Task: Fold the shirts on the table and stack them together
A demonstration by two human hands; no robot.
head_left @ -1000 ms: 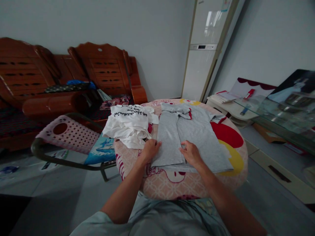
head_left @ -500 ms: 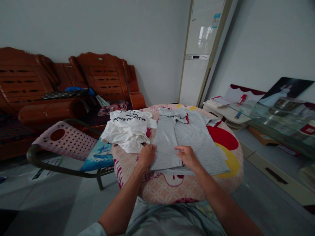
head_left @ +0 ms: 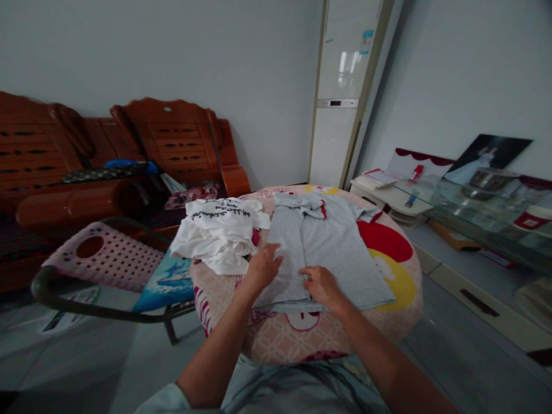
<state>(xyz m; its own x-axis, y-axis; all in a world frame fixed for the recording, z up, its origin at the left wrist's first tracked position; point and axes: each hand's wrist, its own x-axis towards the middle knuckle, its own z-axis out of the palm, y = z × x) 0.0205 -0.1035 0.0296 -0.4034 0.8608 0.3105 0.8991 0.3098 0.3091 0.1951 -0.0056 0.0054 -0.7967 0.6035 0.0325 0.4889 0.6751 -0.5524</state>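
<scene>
A grey T-shirt (head_left: 336,247) with red trim on its sleeves lies on a round table covered by a patterned cloth (head_left: 297,339). Its left side is folded over towards the middle. My left hand (head_left: 264,269) is over the left edge of the folded part, fingers apart and reaching forward. At the inner edge of that fold rests my right hand (head_left: 322,286), index finger stretched out and the other fingers partly curled, with no cloth visibly gripped. Left of the T-shirt, a crumpled white garment (head_left: 215,236) with black lettering sits in a heap.
A chair with a pink woven back (head_left: 107,253) and a blue cushion (head_left: 168,282) stands at the table's left. Behind it is a wooden sofa (head_left: 172,138). A tall white air conditioner (head_left: 334,132) fills the corner. On the right is a glass-topped cabinet (head_left: 466,207).
My left hand has lifted from the shirt's left edge and moved slightly forward and inward, its fingers spreading. My right hand has shifted a little nearer along the fold. The view has turned slightly right.
</scene>
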